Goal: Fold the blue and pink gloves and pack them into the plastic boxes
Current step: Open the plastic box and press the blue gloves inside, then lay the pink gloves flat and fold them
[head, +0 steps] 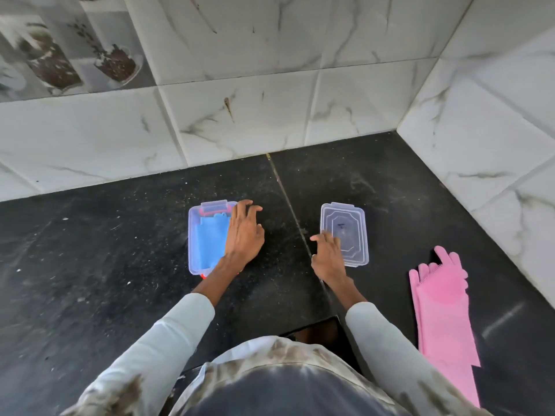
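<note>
A black stone counter (120,265) fills the lower part of the view, backed by white marble-look wall tiles (240,115) that turn a corner on the right. A seam runs across the counter between the two hands.

On the right, near the counter's edge, the pink gloves (441,307) lie flat and unfolded, stacked one on the other, fingers pointing toward the wall and cuffs toward the person. They lie apart from both containers.

Left of the seam sits a clear plastic box (193,238) with a red clip showing at its far end and red at its near end. Inside it lies the folded blue glove (210,238), flat against the bottom.

The left hand (244,232) rests palm down over the right side of this box, fingers spread and gripping nothing.

Right of the seam lies a clear plastic lid (350,228), flat on the counter. Whether a box sits beneath it cannot be told.

The right hand (329,256) is open, fingers loosely curled, its fingertips touching the near left part of the lid without clasping it.
</note>
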